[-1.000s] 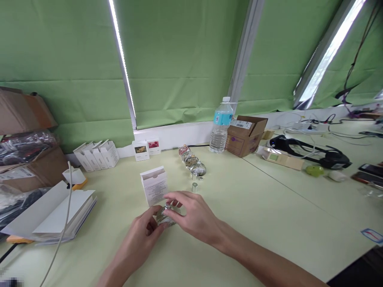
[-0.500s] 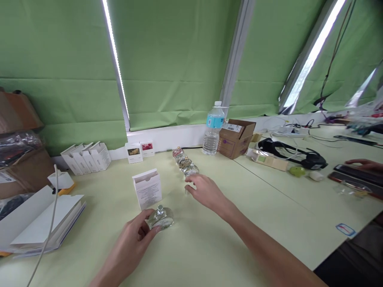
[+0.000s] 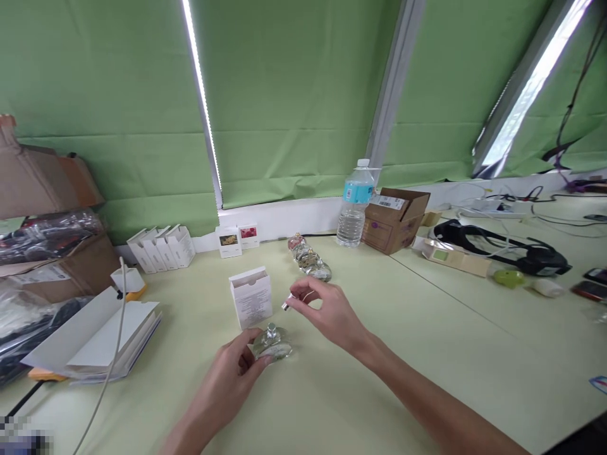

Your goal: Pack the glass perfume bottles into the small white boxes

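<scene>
My left hand (image 3: 239, 370) grips the side of a clear glass perfume bottle (image 3: 279, 349) with a silver spray top, which stands on the table. Between thumb and fingers my right hand (image 3: 327, 308) pinches a small silver cap (image 3: 286, 304), held up above the table to the right of the bottle. Behind the bottle an open white box (image 3: 251, 302) with fine print stands upright. Several more glass bottles (image 3: 306, 258) form a row farther back, just beyond my right hand.
White cartons (image 3: 161, 248) and two small picture boxes (image 3: 230, 242) stand along the back wall. A water bottle (image 3: 353, 212) and a cardboard box (image 3: 393, 221) are behind to the right. A black headset (image 3: 502, 246) lies farther right, and an open binder (image 3: 109, 341) at left.
My right hand has lifted the silver cap off the table and brought it nearer the perfume bottle. The left hand keeps its grip. The view has turned to the left.
</scene>
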Tool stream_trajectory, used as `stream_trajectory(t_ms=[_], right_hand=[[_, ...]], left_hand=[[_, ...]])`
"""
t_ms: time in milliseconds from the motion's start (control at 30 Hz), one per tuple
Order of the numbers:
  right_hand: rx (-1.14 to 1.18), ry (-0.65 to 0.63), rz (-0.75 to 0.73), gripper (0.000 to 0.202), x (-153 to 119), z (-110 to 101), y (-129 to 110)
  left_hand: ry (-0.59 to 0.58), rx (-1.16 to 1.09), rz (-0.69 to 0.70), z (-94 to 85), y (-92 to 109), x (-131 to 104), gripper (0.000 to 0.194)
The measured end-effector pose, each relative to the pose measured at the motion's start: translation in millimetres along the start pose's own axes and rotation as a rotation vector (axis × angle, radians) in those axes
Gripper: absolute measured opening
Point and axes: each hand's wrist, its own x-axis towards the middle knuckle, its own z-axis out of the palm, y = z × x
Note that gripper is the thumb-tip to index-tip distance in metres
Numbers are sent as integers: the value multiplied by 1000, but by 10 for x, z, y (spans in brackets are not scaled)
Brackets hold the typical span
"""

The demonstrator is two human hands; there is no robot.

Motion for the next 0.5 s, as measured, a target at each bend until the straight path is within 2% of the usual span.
stream_trajectory(t_ms=[167,367,500], right_hand=[[50,31,-199,15,-144,143,-259],[-61,-75,-377,17,-210,271,-187],[-56,-83,-370,14,-193,255,-166]], left_hand=[[2,-8,7,-8,16,-8,28],[-7,-4,16,-13,44,-11,26],[-11,-6,17,-11,36,-2,25]])
